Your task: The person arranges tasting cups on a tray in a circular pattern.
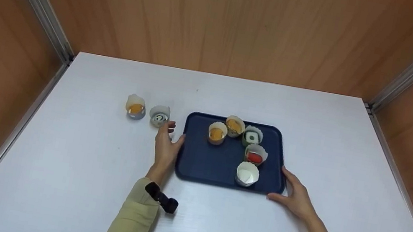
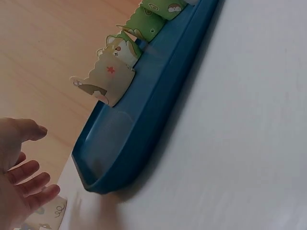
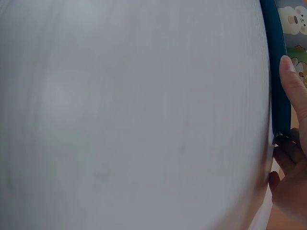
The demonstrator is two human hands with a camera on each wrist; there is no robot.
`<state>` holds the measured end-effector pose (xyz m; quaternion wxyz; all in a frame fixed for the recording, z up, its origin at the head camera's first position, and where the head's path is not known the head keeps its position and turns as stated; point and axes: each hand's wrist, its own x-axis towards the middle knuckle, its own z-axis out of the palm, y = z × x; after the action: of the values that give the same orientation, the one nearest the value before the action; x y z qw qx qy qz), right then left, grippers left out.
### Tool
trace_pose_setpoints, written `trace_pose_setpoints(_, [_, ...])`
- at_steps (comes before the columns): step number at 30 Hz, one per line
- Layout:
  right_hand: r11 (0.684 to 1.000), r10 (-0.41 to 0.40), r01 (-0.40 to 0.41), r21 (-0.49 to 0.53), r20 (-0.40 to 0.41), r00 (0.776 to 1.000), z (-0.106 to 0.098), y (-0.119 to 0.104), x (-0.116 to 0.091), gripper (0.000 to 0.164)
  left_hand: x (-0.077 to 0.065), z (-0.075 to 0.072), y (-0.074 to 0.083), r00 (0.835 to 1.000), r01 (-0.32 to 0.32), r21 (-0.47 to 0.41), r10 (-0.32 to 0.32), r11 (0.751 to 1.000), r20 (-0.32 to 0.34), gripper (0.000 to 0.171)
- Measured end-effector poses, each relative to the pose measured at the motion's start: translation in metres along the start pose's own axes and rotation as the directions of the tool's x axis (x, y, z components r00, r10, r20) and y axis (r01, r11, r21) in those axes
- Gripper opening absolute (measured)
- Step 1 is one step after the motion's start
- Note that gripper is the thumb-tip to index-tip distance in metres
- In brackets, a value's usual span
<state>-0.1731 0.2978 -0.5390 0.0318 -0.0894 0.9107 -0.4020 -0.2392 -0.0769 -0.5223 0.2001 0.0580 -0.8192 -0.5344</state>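
A dark blue tray [image 1: 218, 171] lies on the white table, carrying several patterned paper cupcake cups. Two of its cups have orange contents, such as the left one [image 1: 217, 133]; another cup [image 1: 252, 137] holds a white piece, and one [image 1: 255, 154] something red. Nearest the front stands a white-lined cup [image 1: 247, 174]. My right hand [image 1: 296, 197] holds the tray's front right corner, thumb at the front rim and fingers along the right side. Beside the left edge, my left hand [image 1: 166, 149] has its fingers spread, thumb by the rim, fingertips close to a grey-white cup [image 1: 159, 116].
Farther left on the table [image 1: 84, 179] stands another paper cup [image 1: 136, 107] with orange contents. Wood panels [image 1: 227, 22] enclose the back and both sides. Black wrist cameras sit on both sleeves [image 1: 135, 216].
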Motion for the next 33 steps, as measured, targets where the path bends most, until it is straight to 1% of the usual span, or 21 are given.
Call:
trace_pose_setpoints(8, [1.0, -0.002, 0.002, 0.001, -0.008, 1.0, 0.001, -0.001, -0.001, 0.094, 0.006, -0.017, -0.014, 0.998, -0.014, 0.047, 0.017, 0.999, -0.057, 0.041])
trace_pose_setpoints(11, [1.0, -0.009, 0.009, 0.003, -0.01, 1.0, 0.001, -0.001, -0.001, 0.094, 0.008, -0.022, -0.02, 0.998, 0.0, 0.074, 0.005, 0.997, -0.066, 0.042])
trace_pose_setpoints(13, [1.0, -0.009, 0.009, 0.005, -0.01, 1.0, 0.001, -0.002, -0.001, 0.094, 0.01, -0.025, -0.023, 0.997, 0.026, 0.099, -0.019, 0.995, -0.072, 0.044])
trace_pose_setpoints(16, [1.0, -0.003, 0.003, 0.006, -0.007, 1.0, 0.0, -0.002, -0.001, 0.094, 0.013, -0.029, -0.026, 0.995, 0.081, 0.125, -0.072, 0.989, -0.072, 0.048])
trace_pose_setpoints(20, [1.0, 0.012, -0.012, 0.006, -0.001, 1.0, -0.001, -0.003, -0.001, 0.094, 0.018, -0.03, -0.03, 0.988, 0.15, 0.152, -0.142, 0.977, -0.063, 0.055])
trace_pose_setpoints(25, [1.0, 0.021, -0.021, 0.001, 0.01, 1.0, -0.001, -0.002, -0.001, 0.094, 0.024, -0.028, -0.034, 0.979, 0.2, 0.176, -0.191, 0.964, -0.066, 0.06])
trace_pose_setpoints(29, [1.0, 0.017, -0.018, 0.006, 0.013, 1.0, -0.001, -0.002, -0.001, 0.094, 0.03, -0.026, -0.034, 0.972, 0.234, 0.161, -0.227, 0.959, -0.059, 0.064])
trace_pose_setpoints(33, [1.0, 0.021, -0.021, 0.008, 0.02, 1.0, -0.001, -0.003, -0.001, 0.094, 0.036, -0.025, -0.035, 0.969, 0.245, 0.147, -0.239, 0.958, -0.056, 0.071])
